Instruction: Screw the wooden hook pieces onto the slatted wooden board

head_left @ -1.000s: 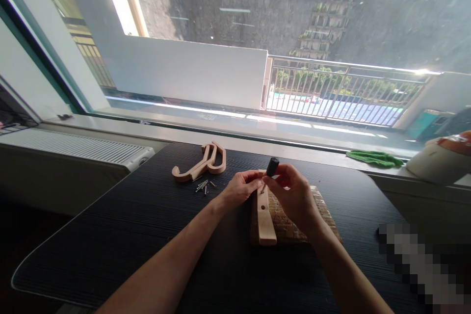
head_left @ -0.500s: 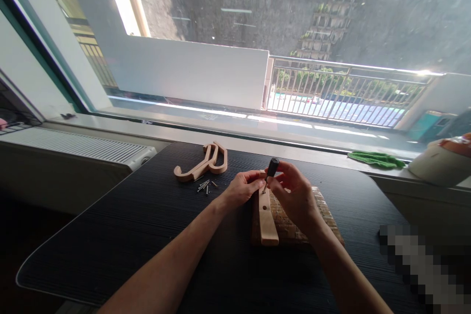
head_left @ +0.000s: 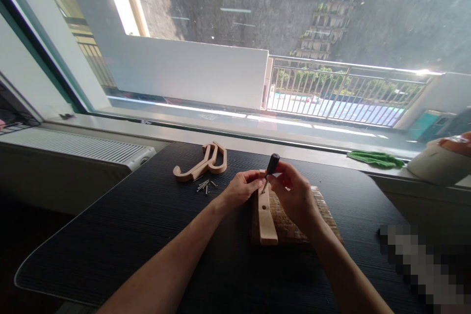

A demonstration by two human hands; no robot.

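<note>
My right hand (head_left: 292, 194) is closed round a small screwdriver (head_left: 271, 164) with a black handle, its tip pointing down at the far end of a pale wooden strip (head_left: 265, 218). The strip has a hole in it and lies lengthwise on a cork mat (head_left: 294, 228) on the black table (head_left: 147, 225). My left hand (head_left: 243, 187) is pinched at the strip's far end beside the screwdriver tip; what its fingertips hold is too small to make out.
Curved wooden hook pieces (head_left: 202, 163) lie at the table's far side with several loose screws (head_left: 204, 186) just in front. A radiator (head_left: 77, 147) runs along the left. On the window sill are a green cloth (head_left: 375, 158) and a pale container (head_left: 437, 162).
The screwdriver handle has tilted and turned slightly in my right hand. Both hands stay over the far end of the strip.
</note>
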